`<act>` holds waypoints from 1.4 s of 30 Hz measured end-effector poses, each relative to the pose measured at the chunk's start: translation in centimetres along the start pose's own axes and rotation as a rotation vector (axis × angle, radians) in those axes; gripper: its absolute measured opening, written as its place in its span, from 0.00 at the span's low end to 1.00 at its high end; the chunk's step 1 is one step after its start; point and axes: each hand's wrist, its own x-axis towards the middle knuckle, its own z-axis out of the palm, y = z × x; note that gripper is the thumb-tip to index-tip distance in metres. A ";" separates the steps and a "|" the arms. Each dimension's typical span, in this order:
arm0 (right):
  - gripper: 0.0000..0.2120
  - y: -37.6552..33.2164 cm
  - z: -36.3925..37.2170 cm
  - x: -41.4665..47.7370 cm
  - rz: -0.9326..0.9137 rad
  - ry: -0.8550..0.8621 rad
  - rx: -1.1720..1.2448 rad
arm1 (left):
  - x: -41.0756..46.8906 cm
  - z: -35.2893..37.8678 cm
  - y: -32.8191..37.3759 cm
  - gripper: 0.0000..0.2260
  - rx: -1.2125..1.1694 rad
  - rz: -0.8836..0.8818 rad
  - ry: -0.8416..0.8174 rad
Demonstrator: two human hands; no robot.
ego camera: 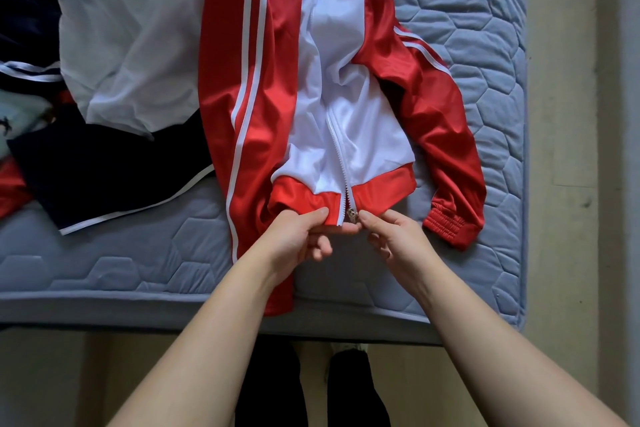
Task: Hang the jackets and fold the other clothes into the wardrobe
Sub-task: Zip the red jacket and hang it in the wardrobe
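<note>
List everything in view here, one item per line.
jacket: one, red and white, spread on the mattress
zip slider: one, silver, at the jacket's hem
white garment: one, white, crumpled left of the jacket
dark garment: one, navy with white trim, near left
patterned cloth: one, pale, far left edge, cut off
mattress: one, blue-grey quilted, under the clothes
trouser legs: two, black, below the mattress edge
left hand: pinches the hem left of the slider
right hand: pinches the hem right of the slider
</note>
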 end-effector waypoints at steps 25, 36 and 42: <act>0.02 0.5 1.3 -0.5 -0.015 -0.055 0.307 | 0.6 1.2 -0.7 0.06 -0.274 0.302 0.289; 0.04 0.6 2.0 -0.9 -0.038 -0.003 0.336 | 0.3 1.8 -1.1 0.09 -0.220 0.338 0.320; 0.08 1.2 2.4 -0.9 -0.067 0.097 0.364 | 0.4 1.5 -1.5 0.04 0.003 0.395 0.391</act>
